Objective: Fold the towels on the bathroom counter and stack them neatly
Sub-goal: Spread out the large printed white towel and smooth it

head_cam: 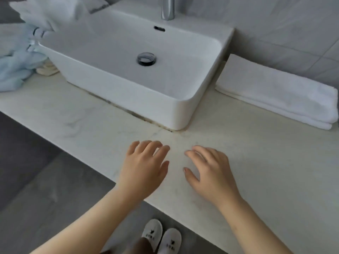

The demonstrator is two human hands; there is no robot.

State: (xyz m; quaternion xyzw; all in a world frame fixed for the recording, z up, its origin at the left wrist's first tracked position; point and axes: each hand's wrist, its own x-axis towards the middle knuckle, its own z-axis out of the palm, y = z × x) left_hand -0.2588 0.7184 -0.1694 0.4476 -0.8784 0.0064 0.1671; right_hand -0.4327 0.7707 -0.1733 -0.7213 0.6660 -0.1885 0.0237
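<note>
Both hands hover low over the bare counter (256, 162) in front of the sink (128, 70), palms down. The left hand (145, 167) and right hand (209, 171) are released, fingers spread and loosely bent, holding nothing; whether the fingertips touch the stone cannot be told.

One white towel (278, 92) lies folded flat to the right of the sink, against the wall. The unfolded work sits left of the sink: a crumpled blue towel (14, 70), a small cream cloth (48, 69) tucked against the sink's base, and a blurred pale towel (51, 11) behind the sink's left corner.

The next step is probably fetching a crumpled towel. To do it well, the person should bring it to the stone in front of the sink, spread it flat, match corners before each crease, then stack it square on the white towel.
</note>
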